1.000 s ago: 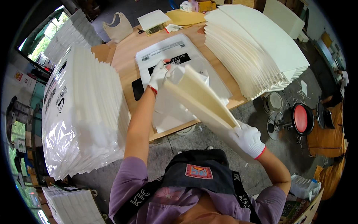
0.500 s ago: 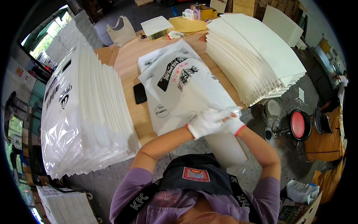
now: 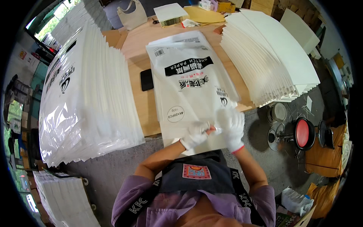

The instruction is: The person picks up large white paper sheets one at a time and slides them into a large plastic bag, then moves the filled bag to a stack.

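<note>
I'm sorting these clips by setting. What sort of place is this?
Probably a small packing workshop: a wooden table holds a tall stack of filled plastic bags and a stack of white paper pads, while gloved hands work at a printed bag on top of a pile.

- White printed bag (image 3: pixel 191 85), held at its near end by both gloved hands
- Tall stack of filled clear bags (image 3: pixel 85 90), left of the grip
- Black phone (image 3: pixel 146 79), screen dark, beyond-left

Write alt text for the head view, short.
Two white-gloved hands, left hand and right hand, meet at the near end of a printed white plastic bag on a wooden table, between a stack of filled bags and stacked white sheets.
</note>
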`<state>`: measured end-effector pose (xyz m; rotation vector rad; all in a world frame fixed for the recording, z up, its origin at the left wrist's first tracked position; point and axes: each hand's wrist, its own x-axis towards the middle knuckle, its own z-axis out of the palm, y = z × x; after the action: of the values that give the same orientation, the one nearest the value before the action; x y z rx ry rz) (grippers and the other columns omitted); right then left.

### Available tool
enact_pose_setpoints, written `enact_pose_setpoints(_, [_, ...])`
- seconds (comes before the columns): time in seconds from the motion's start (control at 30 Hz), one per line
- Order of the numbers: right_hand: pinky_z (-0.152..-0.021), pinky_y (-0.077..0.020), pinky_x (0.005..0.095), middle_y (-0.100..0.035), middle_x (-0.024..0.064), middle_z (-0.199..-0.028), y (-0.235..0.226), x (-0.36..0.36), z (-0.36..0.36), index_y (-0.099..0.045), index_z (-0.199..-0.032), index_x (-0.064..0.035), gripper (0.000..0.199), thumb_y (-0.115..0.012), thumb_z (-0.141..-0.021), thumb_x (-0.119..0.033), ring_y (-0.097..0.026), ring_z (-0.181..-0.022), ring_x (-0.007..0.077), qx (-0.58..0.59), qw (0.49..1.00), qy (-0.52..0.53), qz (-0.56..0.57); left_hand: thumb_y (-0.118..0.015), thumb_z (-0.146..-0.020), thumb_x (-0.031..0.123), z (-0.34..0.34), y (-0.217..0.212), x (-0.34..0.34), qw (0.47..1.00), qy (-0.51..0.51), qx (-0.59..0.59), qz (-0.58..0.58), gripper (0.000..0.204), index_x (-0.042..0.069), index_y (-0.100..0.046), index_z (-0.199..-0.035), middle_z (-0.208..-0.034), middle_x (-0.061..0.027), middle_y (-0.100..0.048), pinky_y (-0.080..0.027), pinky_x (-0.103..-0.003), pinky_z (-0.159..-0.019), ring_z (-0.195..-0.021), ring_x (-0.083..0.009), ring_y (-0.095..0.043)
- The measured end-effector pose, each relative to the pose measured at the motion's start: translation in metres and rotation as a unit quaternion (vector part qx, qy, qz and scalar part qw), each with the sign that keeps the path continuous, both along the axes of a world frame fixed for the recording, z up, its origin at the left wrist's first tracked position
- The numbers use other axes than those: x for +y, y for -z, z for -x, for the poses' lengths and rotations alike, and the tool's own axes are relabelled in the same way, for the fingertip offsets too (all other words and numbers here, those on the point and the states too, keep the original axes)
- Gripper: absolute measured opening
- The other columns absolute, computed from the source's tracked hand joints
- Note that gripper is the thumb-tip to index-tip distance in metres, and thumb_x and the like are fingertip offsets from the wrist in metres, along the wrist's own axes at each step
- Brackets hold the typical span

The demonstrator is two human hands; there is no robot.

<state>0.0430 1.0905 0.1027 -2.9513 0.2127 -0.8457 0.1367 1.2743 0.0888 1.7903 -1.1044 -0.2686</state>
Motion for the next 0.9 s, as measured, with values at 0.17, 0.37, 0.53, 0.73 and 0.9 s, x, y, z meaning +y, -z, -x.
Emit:
enact_pose_setpoints(0.17, [-0.057, -0.0528, 0.0397, -0.065, 0.0135, -0.102, 0.031, -0.056, 0.012, -0.019, -0.148, -0.0075, 0.076, -0.056, -0.082, -0.017, -0.068, -0.080, 0.0249, 0.382, 0.922, 0.052, -0.039, -0.069, -0.071, 0.010, -0.040, 0.059, 0.086, 0.957, -0.147, -0.229, -0.105, 0.020, 0.011, -0.063, -0.089, -0.091, -0.0107, -0.061, -0.047, -0.041, -0.070, -0.087, -0.0316, -0.058])
enact_pose_setpoints(0.37, [-0.046, -0.0497, 0.0392, -0.062, 0.0054, -0.062, 0.028, -0.041, 0.042, -0.062, -0.114, -0.0211, 0.036, -0.058, -0.079, -0.021, -0.064, -0.054, 0.0246, 0.336, 0.940, -0.054, 0.018, -0.060, -0.085, 0.010, -0.064, 0.099, 0.182, 0.902, -0.422, 0.078, 0.053, 0.016, 0.008, -0.044, -0.087, -0.080, -0.0029, -0.049, -0.047, -0.031, -0.063, -0.073, -0.0150, -0.052])
enact_pose_setpoints(0.53, [-0.038, -0.0447, 0.0369, -0.055, 0.0034, -0.054, -0.050, -0.015, 0.096, -0.048, -0.134, -0.0329, 0.055, -0.055, -0.081, -0.021, -0.058, -0.044, 0.0226, 0.417, 0.864, -0.276, -0.064, -0.048, -0.099, 0.024, 0.068, 0.036, 0.201, 0.827, -0.476, 0.289, 0.079, 0.025, 0.008, -0.040, -0.081, -0.073, -0.0019, -0.050, -0.046, -0.027, -0.071, -0.070, -0.0106, -0.049])
enact_pose_setpoints(0.73, [-0.041, -0.0455, 0.0408, -0.058, 0.0068, -0.058, 0.008, -0.010, 0.063, -0.065, -0.107, -0.0240, 0.029, -0.061, -0.080, -0.030, -0.058, -0.046, 0.0278, 0.235, 0.931, -0.268, -0.074, -0.044, -0.096, 0.010, 0.044, 0.036, 0.167, 0.862, -0.468, 0.179, 0.084, 0.009, 0.003, -0.047, -0.097, -0.083, -0.0062, -0.058, -0.048, -0.030, -0.074, -0.077, -0.0152, -0.055])
enact_pose_setpoints(0.9, [-0.057, -0.0521, 0.0451, -0.063, 0.0152, -0.067, -0.030, -0.019, 0.055, -0.069, -0.093, -0.0149, 0.017, -0.062, -0.082, -0.026, -0.063, -0.061, 0.0340, 0.402, 0.869, -0.206, -0.200, -0.052, -0.087, 0.011, 0.043, 0.106, 0.248, 0.899, -0.373, 0.120, -0.197, 0.013, 0.005, -0.042, -0.093, -0.077, -0.0099, -0.052, -0.047, -0.034, -0.072, -0.071, -0.0239, -0.054])
